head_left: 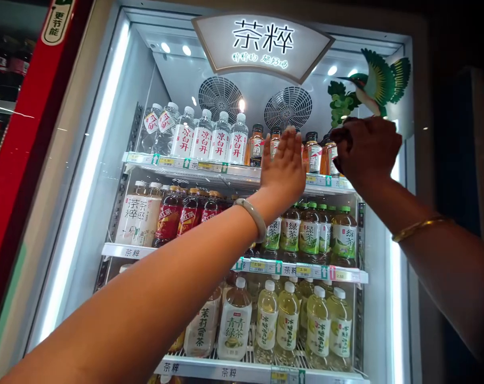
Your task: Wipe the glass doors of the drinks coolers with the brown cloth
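My left hand (284,165), with a pale bangle on the wrist, is raised with its fingers stretched upward and its palm toward the glass front of a lit drinks cooler (146,77). It holds nothing and covers part of the upper bottle row. To its right, my right hand (368,146) has its fingers curled in, just below a green bird decoration (380,80) and beside green leaves (341,104). What its fingers hold, if anything, is hidden. A gold bangle circles the right wrist.
Behind the glass, shelves hold clear water bottles (202,136), green tea bottles (309,229) and pale yellow bottles (289,317). A fan-shaped sign (261,45) spans the top. A red cooler frame (24,122) stands at the left.
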A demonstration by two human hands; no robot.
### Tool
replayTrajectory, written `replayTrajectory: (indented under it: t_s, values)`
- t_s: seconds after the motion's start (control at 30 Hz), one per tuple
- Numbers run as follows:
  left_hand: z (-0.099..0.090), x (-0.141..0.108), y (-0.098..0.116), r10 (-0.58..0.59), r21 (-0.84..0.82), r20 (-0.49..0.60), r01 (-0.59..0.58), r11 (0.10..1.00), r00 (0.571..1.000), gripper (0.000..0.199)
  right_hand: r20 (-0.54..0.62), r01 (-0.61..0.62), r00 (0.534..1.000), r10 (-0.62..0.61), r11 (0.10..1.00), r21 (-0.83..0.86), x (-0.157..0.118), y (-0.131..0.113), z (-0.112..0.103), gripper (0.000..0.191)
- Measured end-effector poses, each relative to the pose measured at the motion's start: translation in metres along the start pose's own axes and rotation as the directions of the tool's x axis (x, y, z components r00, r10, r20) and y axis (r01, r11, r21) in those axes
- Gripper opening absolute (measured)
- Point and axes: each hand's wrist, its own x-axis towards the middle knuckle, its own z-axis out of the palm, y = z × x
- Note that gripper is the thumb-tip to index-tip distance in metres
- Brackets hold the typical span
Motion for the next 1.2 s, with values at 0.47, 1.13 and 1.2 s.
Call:
replayTrajectory:
  t_s: [0.47, 1.13, 1.2]
  values:
    - [0.017, -0.011, 0.069, 0.145, 0.008, 0.029, -0.145, 0.989, 0.989, 0.066, 0.073, -0.138, 0.987, 0.142, 0.989, -0.056, -0.057, 0.042, -0.027, 0.038]
    - [0.021, -0.076, 0.091, 0.112, -0.125, 0.043, -0.106, 0.987, 0.993, 0.064, 0.002, 0.082, 0.997, -0.082, 0.997, 0.007, -0.117, 0.021, -0.026, 0.033]
    - [0.021, -0.076, 0.091, 0.116, -0.123, 0.047, -0.110, 0.986, 0.992, 0.065, 0.028, 0.155, 0.987, -0.156, 0.987, 0.031, -0.108, 0.030, -0.026, 0.035]
